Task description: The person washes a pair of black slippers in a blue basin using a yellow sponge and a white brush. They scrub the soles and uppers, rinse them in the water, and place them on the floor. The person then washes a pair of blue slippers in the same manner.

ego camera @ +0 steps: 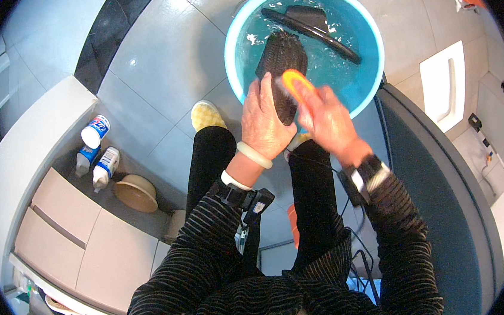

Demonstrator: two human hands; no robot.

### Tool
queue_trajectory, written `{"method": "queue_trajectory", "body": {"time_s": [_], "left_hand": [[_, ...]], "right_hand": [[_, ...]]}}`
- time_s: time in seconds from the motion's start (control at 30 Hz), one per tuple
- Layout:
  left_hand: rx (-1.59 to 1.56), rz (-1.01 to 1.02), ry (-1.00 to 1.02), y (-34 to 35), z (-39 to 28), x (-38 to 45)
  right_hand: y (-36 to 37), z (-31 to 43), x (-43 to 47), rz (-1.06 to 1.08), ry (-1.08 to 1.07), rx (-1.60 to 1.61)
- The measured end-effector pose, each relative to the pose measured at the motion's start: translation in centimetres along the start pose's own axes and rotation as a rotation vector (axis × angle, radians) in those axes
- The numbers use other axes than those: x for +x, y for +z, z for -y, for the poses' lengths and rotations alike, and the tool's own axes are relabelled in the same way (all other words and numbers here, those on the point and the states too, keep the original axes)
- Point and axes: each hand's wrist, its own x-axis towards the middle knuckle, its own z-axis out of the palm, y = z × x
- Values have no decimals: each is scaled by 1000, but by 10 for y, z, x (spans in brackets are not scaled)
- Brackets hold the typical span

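Note:
My left hand grips a dark object with a ribbed, mesh-like surface at the near rim of a light blue plastic basin. What the object is, I cannot tell. In my right hand is an orange-handled scrubbing tool, probably a brush, held against the object's right side; motion blurs its working end. Water fills the basin. A long dark bar slants across the water, beside a flat dark piece that lies partly under it.
Grey floor tiles surround the basin. Several bottles stand at left, among them a white and blue bottle, next to a beige bowl. A pale cabinet runs along the left. On the right is a dark grey panel. Cables hang by my right leg.

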Motion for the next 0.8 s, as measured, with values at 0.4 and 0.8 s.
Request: {"method": "queue_trajectory", "body": {"time_s": [0.4, 0.8], "left_hand": [[-149, 46, 73, 2, 5, -5], [-715, 372, -236, -32, 10, -1]], "right_hand": [[39, -63, 13, -60, -55, -65], [29, -130, 78, 216, 75, -406]]}}
